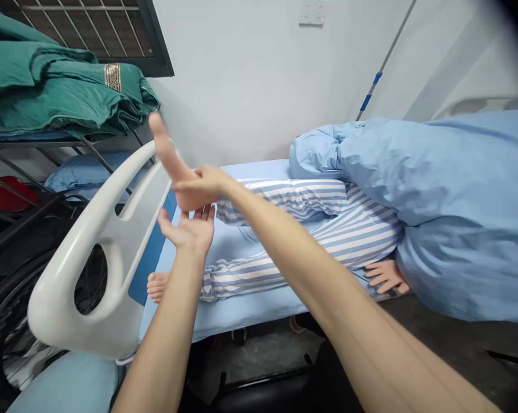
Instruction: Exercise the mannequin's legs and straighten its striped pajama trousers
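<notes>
A bare foot (168,155) is raised off the bed, its toes pointing up. My right hand (206,182) wraps round its ankle, thumb lying along the near side. Just below the heel, my left hand (189,232) is palm up, thumb apart and fingers stretched out beneath the ankle. Whether those fingers bear any weight, I cannot tell. The raised leg wears a blue-and-white striped trouser leg (284,198). The other bare foot (156,285) lies on the light blue sheet (228,315), partly behind my left forearm.
A white bed end board (65,287) stands left of the feet. Blue bedding (456,212) covers the lying figure's upper part, with a hand (388,275) showing below. Green folded cloth (69,92) rests on a rack; a wheelchair wheel (9,338) is at lower left.
</notes>
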Demonstrator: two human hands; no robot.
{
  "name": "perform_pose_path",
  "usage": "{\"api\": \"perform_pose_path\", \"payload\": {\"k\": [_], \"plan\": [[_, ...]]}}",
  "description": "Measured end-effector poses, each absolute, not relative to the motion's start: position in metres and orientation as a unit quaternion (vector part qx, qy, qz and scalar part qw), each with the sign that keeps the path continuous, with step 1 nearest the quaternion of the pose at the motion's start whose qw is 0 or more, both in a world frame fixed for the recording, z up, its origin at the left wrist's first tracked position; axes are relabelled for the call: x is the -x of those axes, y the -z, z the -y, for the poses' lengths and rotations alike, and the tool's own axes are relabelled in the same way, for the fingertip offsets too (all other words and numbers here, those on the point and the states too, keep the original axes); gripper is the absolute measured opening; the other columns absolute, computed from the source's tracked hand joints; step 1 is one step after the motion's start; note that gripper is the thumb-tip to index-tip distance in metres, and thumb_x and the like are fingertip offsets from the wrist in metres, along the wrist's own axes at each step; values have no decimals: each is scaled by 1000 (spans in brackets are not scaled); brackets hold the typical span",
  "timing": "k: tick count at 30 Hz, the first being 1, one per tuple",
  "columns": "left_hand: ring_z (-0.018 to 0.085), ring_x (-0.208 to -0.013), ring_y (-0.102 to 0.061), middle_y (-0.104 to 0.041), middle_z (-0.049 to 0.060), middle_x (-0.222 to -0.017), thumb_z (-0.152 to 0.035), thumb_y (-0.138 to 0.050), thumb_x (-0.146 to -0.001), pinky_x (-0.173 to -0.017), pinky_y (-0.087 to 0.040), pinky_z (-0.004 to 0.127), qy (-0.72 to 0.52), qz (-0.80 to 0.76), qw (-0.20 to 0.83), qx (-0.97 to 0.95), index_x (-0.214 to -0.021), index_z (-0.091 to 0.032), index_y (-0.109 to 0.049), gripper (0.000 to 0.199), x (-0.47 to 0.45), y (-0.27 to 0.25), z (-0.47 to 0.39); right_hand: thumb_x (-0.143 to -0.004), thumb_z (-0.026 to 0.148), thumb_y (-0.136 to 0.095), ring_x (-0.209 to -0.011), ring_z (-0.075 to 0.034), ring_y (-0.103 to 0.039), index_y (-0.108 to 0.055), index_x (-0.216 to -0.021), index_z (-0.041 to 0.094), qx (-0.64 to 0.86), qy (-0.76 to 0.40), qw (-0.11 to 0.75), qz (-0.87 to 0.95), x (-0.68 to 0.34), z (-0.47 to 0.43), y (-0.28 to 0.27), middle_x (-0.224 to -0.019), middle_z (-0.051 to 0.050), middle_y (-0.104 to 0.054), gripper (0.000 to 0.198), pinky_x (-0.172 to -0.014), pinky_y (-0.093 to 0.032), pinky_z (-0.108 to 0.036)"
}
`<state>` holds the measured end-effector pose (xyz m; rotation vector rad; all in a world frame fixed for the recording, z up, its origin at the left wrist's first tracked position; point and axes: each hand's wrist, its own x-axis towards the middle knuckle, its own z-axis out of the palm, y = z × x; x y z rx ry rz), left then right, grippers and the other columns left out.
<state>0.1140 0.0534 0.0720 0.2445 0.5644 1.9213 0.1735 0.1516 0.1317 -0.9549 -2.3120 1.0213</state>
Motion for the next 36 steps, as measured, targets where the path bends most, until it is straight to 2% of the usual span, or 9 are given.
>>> {"api": "perform_pose_path", "payload": {"k": [4,7,12,18,22,26,31,36], "plan": [[24,-105,-52,-53,12,-104,-60,-33,-66,-81,-47,37,-798,-287,531,15,-101,-20,-46,55,-93,-1,-57,-50,78,-49,-86,-28,-59,-57,-89,17,367,-271,120,882,-142,-148,-52,-90,-10,-64,73,-71,-45,-38],[25,-103,-53,-56,10,-94,-64,-24,-67,-74,-49,36,-781,-316,532,82,-93,-23,-48,54,-84,42,-61,-49,83,-43,-86,-30,-60,-57,-92,17,370,-220,55,901,-127,-144,3,-91,-12,-65,79,-75,-44,-43],[30,-100,-55,-57,7,-85,-59,-10,-71,-68,-47,45,-763,-370,528,46,-85,-27,-48,52,-81,82,-70,-58,80,-39,-88,-30,-60,-55,-97,15,334,-140,58,930,-120,-142,65,-92,-14,-65,78,-81,-39,-48],[30,-99,-54,-57,8,-85,-60,-20,-68,-73,-48,44,-780,-342,522,54,-94,-25,-51,54,-85,88,-77,-62,78,-39,-89,-30,-59,-53,-97,13,324,-115,78,936,-121,-144,83,-95,-16,-63,75,-82,-38,-47],[29,-102,-52,-56,9,-91,-57,-24,-69,-75,-47,43,-785,-308,529,98,-98,-21,-52,54,-87,80,-72,-64,78,-37,-88,-29,-59,-53,-97,13,290,-102,52,950,-125,-143,73,-96,-15,-63,74,-80,-40,-46],[30,-105,-49,-53,12,-102,-59,-28,-68,-77,-46,43,-803,-297,511,80,-103,-15,-50,60,-92,51,-65,-65,78,-35,-85,-28,-60,-52,-95,13,278,-99,75,952,-134,-143,38,-95,-14,-63,73,-76,-42,-45],[30,-108,-48,-48,16,-113,-60,-34,-65,-80,-44,46,-821,-269,503,21,-115,-14,-41,68,-111,-24,-54,-62,77,-41,-82,-25,-60,-52,-93,17,275,-182,91,940,-157,-147,-49,-90,-10,-65,69,-70,-45,-36],[26,-112,-45,-44,13,-118,-63,-34,-66,-89,-39,43,-830,-236,486,-140,-119,-21,-39,68,-141,-97,-51,-60,75,-47,-76,-18,-58,-55,-91,14,241,-281,188,910,-189,-163,-139,-84,-6,-63,69,-66,-44,-27]]}}
